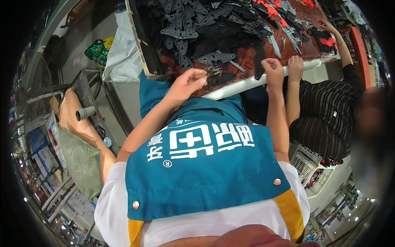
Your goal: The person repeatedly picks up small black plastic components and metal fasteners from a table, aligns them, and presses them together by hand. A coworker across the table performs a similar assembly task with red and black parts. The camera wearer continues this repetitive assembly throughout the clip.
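Observation:
My left hand (pixel 190 85) is at the near edge of the work table, its thumb and fingers drawn together by a little pile of small metal pins or screws (pixel 214 69). Whatever it may hold is too small to make out. My right hand (pixel 273 73) is closed at the table edge, pinching a long, flat black piece (pixel 259 61) that stands roughly upright. Just beyond my left hand lies a grey, flat plate-like part (pixel 216 57) with holes. A toothed saw blade (pixel 237 66) pokes out beside it.
A heap of grey and black parts (pixel 197 18) covers the red-brown table top (pixel 247 61). Red pieces (pixel 271 9) and more blades (pixel 291 40) lie farther right. At my right, a co-worker in a striped top (pixel 325 103) has both hands at the table. A white sack (pixel 122 53) hangs left.

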The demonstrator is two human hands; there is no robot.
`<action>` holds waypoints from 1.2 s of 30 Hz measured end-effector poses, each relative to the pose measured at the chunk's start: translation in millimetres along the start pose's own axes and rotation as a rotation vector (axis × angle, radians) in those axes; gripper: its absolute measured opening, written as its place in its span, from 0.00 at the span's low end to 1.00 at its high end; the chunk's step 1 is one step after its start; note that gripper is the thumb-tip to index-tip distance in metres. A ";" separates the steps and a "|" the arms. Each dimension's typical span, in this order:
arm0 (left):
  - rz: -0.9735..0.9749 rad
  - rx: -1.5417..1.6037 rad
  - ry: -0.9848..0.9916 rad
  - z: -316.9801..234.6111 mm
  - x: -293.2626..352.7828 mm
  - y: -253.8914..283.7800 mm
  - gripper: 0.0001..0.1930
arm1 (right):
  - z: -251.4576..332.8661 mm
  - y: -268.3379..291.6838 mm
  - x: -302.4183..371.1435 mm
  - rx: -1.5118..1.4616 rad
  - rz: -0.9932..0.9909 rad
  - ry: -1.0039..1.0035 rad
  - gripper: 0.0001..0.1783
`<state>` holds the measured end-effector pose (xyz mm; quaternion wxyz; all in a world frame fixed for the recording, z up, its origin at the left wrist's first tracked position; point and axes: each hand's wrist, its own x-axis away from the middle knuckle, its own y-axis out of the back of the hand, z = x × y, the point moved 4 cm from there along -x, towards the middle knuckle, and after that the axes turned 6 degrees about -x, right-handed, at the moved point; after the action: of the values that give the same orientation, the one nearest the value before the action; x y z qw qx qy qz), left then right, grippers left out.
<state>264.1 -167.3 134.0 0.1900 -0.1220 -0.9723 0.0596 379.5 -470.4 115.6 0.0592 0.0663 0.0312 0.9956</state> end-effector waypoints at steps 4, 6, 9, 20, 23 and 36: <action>-0.017 -0.001 0.069 13.1 8.9 4.6 0.16 | 46.2 31.8 -42.3 0.887 -0.130 0.168 0.21; -0.036 -0.064 0.111 14.7 11.2 6.1 0.14 | 50.6 35.5 -49.2 1.211 -0.291 0.144 0.31; -0.154 -0.313 0.069 18.5 10.5 15.1 0.12 | 13.7 20.9 -54.3 0.663 -0.208 0.349 0.24; -0.219 -0.475 -0.063 5.9 -0.9 10.9 0.12 | -16.3 -97.7 18.4 0.189 0.283 0.014 0.16; -0.369 -0.766 -0.375 -30.7 0.2 4.7 0.17 | 11.8 -97.7 30.6 0.025 0.437 -0.042 0.14; -0.361 0.038 -0.022 2.6 -5.8 27.1 0.14 | 10.1 -148.7 54.4 0.746 0.581 0.747 0.05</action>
<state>274.1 -142.8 125.2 0.1892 0.0589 -0.9792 0.0443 344.2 -315.8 122.2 -0.2576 -0.2656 0.3775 0.8489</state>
